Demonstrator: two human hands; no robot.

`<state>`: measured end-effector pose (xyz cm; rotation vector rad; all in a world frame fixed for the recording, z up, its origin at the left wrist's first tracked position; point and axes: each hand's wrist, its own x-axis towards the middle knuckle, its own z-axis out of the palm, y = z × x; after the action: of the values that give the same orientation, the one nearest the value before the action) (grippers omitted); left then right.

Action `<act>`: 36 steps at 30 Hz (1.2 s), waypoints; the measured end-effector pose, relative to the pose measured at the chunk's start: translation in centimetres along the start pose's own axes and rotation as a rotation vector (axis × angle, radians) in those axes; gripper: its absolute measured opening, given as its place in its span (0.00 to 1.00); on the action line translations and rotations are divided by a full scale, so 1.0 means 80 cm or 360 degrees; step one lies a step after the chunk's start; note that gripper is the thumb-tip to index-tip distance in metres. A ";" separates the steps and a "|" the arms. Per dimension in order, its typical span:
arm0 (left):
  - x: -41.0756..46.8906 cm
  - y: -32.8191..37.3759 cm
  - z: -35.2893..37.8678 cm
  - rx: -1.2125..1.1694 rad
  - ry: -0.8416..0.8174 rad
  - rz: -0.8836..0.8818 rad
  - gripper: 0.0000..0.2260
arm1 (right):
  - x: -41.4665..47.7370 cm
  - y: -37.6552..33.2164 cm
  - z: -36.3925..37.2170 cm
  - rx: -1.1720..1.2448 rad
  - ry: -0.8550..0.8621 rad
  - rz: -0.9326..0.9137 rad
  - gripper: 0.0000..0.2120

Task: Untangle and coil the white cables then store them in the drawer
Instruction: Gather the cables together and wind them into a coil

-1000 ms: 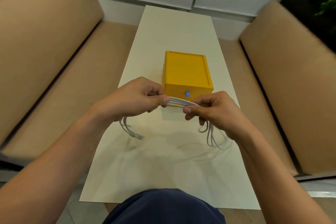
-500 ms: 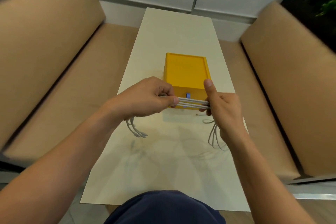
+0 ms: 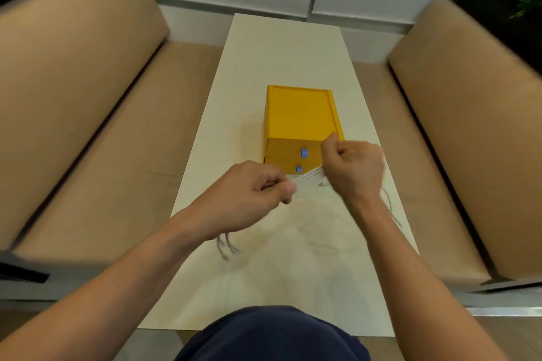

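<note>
Head view: at frame centre, a bundle of white cables [image 3: 308,177] was held taut, pinched by the left hand [image 3: 252,190] and gripped in the curled right hand [image 3: 355,170], just below the yellow drawer box [image 3: 302,114] on the pale surface [image 3: 281,47]. Blurred loose ends seemingly hung below each wrist.

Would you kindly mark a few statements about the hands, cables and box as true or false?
1. The left hand and the right hand both grip the cables. True.
2. The box is yellow with two blue knobs. True.
3. One drawer is pulled open. False: both drawers look shut.
4. The cables lie coiled on the table. False: they stretch between the hands, with their ends hanging over the table.
</note>
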<state>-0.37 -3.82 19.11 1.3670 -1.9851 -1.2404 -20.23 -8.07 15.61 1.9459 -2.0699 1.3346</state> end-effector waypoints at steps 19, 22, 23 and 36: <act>-0.001 0.003 -0.009 -0.0156 0.0128 0.0244 0.12 | 0.008 0.000 0.008 0.0033 -0.0052 0.0050 0.33; 0.010 -0.014 -0.028 -0.0142 0.0243 0.0138 0.12 | 0.019 0.002 -0.009 0.0442 -0.0523 0.0270 0.33; 0.012 -0.019 -0.035 -0.0117 0.0275 0.0107 0.12 | 0.021 0.003 -0.018 0.0589 -0.0770 0.0337 0.31; 0.013 -0.053 -0.052 0.0330 0.0045 -0.0038 0.12 | 0.009 0.020 -0.055 0.0376 -0.1565 0.0064 0.10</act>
<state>4.47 -7.00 17.45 1.5003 -2.1316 -1.0424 -24.05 -6.37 17.91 3.1178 -2.3129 0.6604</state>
